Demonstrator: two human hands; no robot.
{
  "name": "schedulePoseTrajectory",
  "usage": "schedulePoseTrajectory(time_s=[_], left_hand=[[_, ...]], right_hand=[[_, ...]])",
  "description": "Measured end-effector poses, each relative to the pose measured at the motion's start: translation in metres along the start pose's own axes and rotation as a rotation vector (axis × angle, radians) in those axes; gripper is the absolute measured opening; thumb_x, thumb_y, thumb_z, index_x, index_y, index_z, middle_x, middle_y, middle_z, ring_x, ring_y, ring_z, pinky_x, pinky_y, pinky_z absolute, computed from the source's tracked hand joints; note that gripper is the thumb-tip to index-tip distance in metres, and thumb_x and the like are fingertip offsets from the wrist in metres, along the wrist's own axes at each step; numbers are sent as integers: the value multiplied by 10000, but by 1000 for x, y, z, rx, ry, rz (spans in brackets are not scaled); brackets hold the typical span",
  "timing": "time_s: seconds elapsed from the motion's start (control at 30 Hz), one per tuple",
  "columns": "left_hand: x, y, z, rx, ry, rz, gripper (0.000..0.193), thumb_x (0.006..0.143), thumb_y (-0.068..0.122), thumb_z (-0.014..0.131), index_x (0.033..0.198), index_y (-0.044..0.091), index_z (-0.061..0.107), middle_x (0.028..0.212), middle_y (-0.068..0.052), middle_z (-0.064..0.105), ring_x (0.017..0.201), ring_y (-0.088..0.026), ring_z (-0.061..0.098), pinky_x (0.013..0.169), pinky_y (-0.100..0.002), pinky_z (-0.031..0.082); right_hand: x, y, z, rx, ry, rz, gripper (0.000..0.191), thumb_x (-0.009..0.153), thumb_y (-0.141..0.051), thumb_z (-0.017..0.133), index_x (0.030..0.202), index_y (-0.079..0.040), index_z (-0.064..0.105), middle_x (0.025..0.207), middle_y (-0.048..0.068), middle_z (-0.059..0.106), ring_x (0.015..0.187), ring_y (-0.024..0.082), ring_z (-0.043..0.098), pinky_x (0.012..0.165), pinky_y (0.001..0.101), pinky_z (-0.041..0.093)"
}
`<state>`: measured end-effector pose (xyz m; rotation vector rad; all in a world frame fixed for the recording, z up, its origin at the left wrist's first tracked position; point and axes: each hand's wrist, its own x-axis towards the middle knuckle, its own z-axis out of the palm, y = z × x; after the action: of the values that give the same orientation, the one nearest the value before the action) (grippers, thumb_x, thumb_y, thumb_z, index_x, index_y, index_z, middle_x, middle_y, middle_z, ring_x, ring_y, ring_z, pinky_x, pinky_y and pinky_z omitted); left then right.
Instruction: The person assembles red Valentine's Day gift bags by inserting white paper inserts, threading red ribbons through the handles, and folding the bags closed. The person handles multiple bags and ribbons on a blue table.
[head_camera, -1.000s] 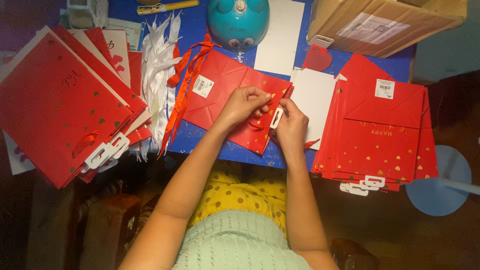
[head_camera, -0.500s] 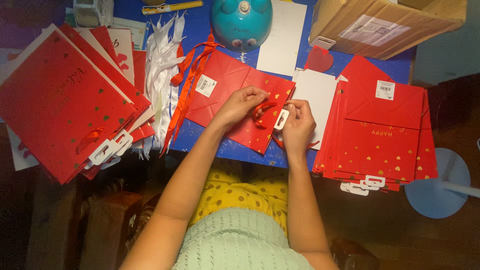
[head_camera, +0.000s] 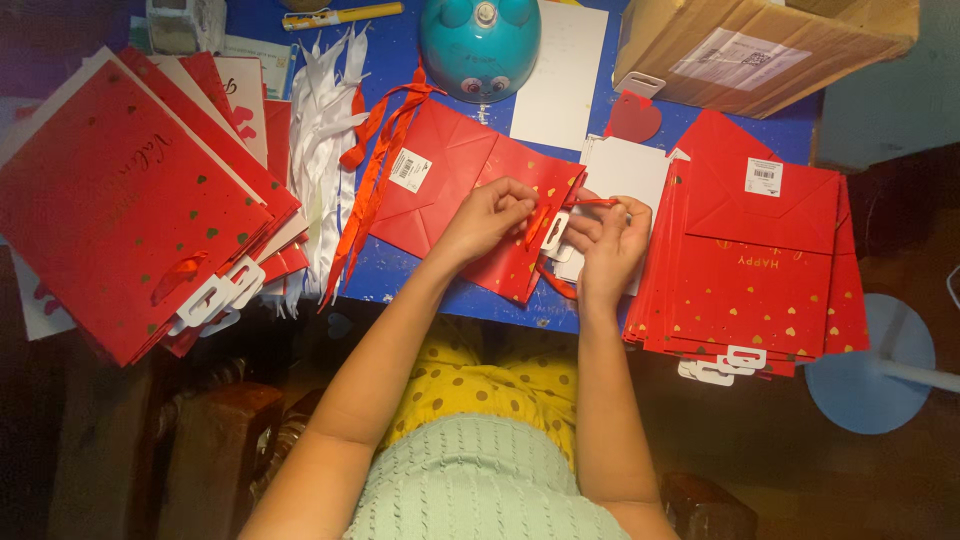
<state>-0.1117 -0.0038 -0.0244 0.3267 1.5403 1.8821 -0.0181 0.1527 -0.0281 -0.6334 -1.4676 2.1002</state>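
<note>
A flat red paper gift bag (head_camera: 450, 185) with gold hearts lies on the blue table (head_camera: 410, 275) in front of me. My left hand (head_camera: 490, 215) pinches its near edge where a red ribbon handle (head_camera: 538, 225) comes through. My right hand (head_camera: 610, 240) holds the white plastic hanger tab (head_camera: 556, 233) and the ribbon loop (head_camera: 555, 282) at the bag's mouth. Both hands touch the same bag, close together.
A stack of red gift bags (head_camera: 130, 200) lies at the left, another stack (head_camera: 755, 265) at the right. Loose red ribbons (head_camera: 375, 160) and white ribbons (head_camera: 320, 150) lie between. A teal round toy (head_camera: 480, 45), white card (head_camera: 560, 75), cardboard box (head_camera: 760, 45) and yellow marker (head_camera: 340, 15) stand behind.
My right hand dropped away from the bag half a second ago and has come back up to the tab. My left hand stays on the bag's edge.
</note>
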Motion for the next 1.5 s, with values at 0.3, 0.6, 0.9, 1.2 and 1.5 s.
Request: schedulePoseTrajectory(time_s=[0.3, 0.6, 0.9, 1.2, 1.5], left_hand=[[-57, -4, 31, 704, 156, 503, 716, 765, 194, 836, 1366, 4, 496, 1192, -165, 616, 1029, -281, 615, 847, -372, 535], [-57, -11, 23, 375, 159, 129, 504, 852, 39, 670, 1342, 10, 555, 787, -37, 581, 660, -76, 598, 605, -235, 518], [-63, -17, 24, 219, 218, 124, 336, 907, 39, 641, 1240, -1, 623, 795, -27, 654, 704, -41, 678, 614, -222, 554], [-88, 26, 30, 550, 304, 330, 347, 877, 21, 655, 1224, 12, 672, 871, -82, 657, 695, -142, 666, 649, -282, 566], [-118, 62, 36, 841, 282, 486, 342, 877, 6, 684, 1218, 30, 698, 896, -115, 606, 816, -269, 638, 745, -390, 537]], right_hand=[[3, 7, -16, 205, -53, 13, 164, 1127, -200, 380, 1203, -58, 406, 1153, 282, 648, 1039, 370, 716, 915, 450, 603], [1, -4, -21, 231, -81, 88, 147, 1002, -58, 385, 1063, -8, 509, 1088, 247, 682, 1031, 317, 696, 1001, 439, 586], [-39, -29, -13, -578, -570, -109, 240, 921, -13, 499, 979, 68, 718, 1013, 137, 753, 901, 221, 704, 844, 326, 563], [-44, -48, 10, -836, -652, -194, 242, 851, -16, 557, 999, 19, 746, 1056, 147, 756, 921, 272, 737, 786, 345, 573], [-38, -39, 27, -989, -644, -286, 134, 868, -64, 612, 884, 44, 689, 971, 205, 674, 964, 372, 620, 840, 441, 517]])
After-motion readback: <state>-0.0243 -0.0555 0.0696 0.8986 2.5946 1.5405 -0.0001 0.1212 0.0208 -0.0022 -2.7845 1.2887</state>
